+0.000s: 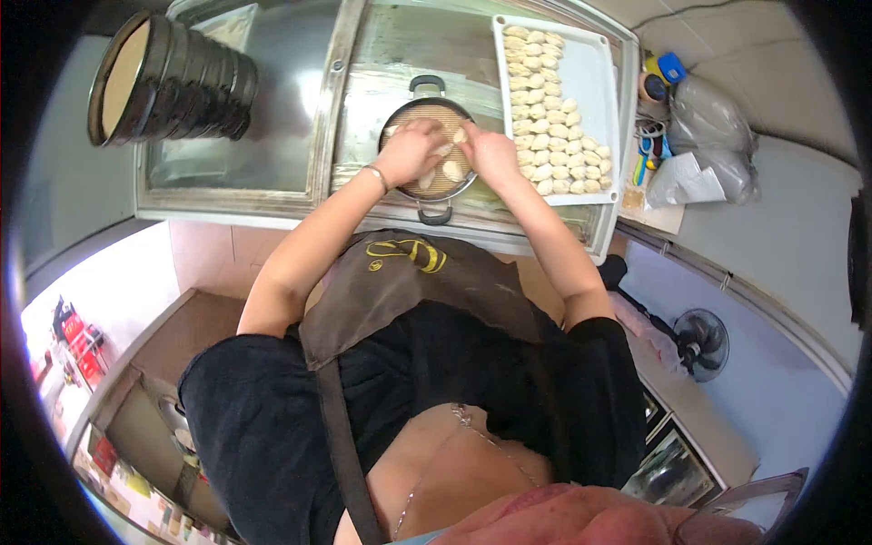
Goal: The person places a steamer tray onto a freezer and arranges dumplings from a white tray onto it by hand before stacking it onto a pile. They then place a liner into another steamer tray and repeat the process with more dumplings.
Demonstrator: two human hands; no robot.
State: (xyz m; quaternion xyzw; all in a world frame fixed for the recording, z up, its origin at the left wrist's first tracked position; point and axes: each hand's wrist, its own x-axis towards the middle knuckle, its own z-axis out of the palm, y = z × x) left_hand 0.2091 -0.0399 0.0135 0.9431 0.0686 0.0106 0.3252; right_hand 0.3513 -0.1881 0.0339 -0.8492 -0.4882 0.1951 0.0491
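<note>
A round black steamer pan with two handles lies below my hands, lined with a ribbed tan mat. Several pale dumplings rest on the mat, partly covered by my fingers. My left hand reaches over the mat's left half, its fingers bent down among the dumplings; what they hold, if anything, is hidden. At the pan's right rim, my right hand pinches a dumpling between thumb and fingers. To the right, a white tray carries rows of dumplings.
A tall stack of round dark steamers stands at the left on the glass-topped counter. Right of the tray are plastic bags, a blue tape measure and small tools. A metal frame strip divides the counter top.
</note>
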